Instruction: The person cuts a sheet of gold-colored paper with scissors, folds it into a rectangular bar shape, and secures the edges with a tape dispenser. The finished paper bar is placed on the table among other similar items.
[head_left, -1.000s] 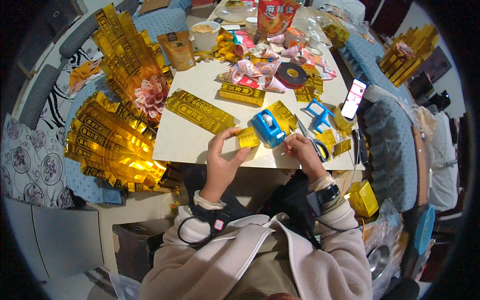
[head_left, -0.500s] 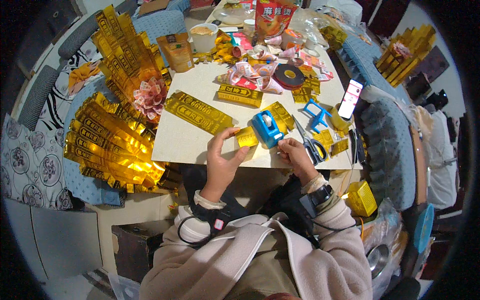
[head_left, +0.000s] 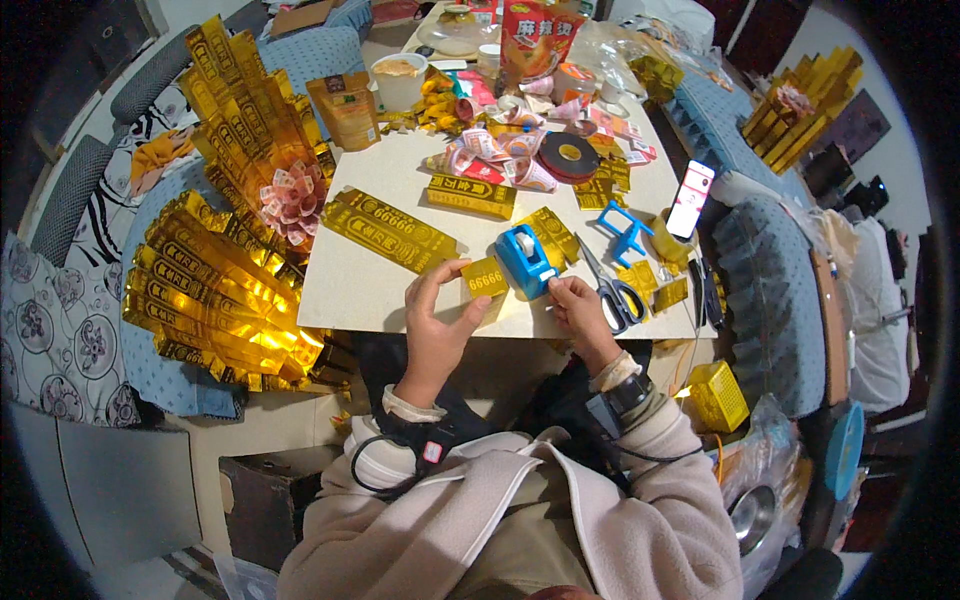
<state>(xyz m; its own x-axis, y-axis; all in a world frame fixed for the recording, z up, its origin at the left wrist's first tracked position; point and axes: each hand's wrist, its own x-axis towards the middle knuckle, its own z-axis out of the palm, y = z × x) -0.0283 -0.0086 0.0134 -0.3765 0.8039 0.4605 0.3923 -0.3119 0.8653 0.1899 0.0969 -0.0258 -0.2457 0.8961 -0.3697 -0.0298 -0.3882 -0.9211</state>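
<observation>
My left hand [head_left: 438,325] grips a small gold paper box [head_left: 485,280] between thumb and fingers, at the table's near edge. Just right of the box stands a blue tape dispenser [head_left: 522,256] with a roll in it. My right hand [head_left: 582,312] is closed in a pinch at the dispenser's near end; whatever thin thing is in the fingertips I cannot make out. Dark-handled scissors [head_left: 622,302] lie right beside that hand. A flat gold printed strip [head_left: 390,230] lies left of the box, and a folded gold strip [head_left: 470,197] lies beyond. Another gold sheet [head_left: 550,232] lies partly behind the dispenser.
A blue plastic frame [head_left: 626,235], a lit phone [head_left: 690,200] leaning on a tape roll [head_left: 668,243], and a black cutter [head_left: 708,290] are on the right. Rolled pink paper cones [head_left: 490,148] and a dark tape roll [head_left: 569,157] lie farther back. Gold fan-shaped pieces [head_left: 215,290] stand left.
The gold box has turned slightly in my left hand, so its printed face shows more clearly. My right hand stays pinched by the dispenser. The whole view has shifted a little.
</observation>
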